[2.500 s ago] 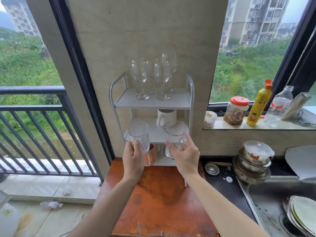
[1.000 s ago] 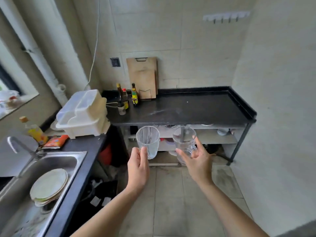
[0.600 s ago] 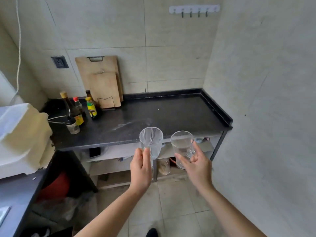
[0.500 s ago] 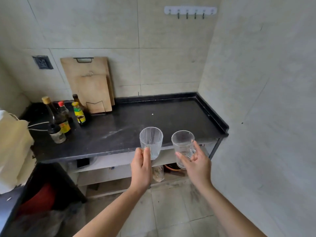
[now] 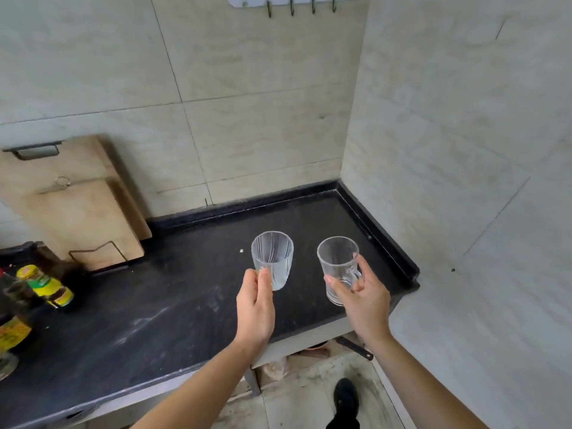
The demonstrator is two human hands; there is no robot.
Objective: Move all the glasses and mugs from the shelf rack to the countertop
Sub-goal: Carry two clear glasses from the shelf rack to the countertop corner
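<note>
My left hand [image 5: 255,308] grips a clear ribbed glass [image 5: 273,258] by its lower side and holds it upright above the black countertop [image 5: 148,317]. My right hand [image 5: 362,300] holds a clear glass mug [image 5: 338,264] by its handle, also upright, to the right of the ribbed glass. Both vessels hang over the right part of the countertop, near its front edge. The shelf rack is out of view.
Wooden cutting boards [image 5: 71,205] lean on the tiled wall at the back left. Sauce bottles [image 5: 45,286] stand at the left edge. A raised black rim [image 5: 380,236] bounds the countertop at the right wall. A hook rail [image 5: 294,1] hangs above.
I have turned from the shelf rack and stepped up to the black countertop. Both hands, still holding the glass and the mug, now hover over its right part.
</note>
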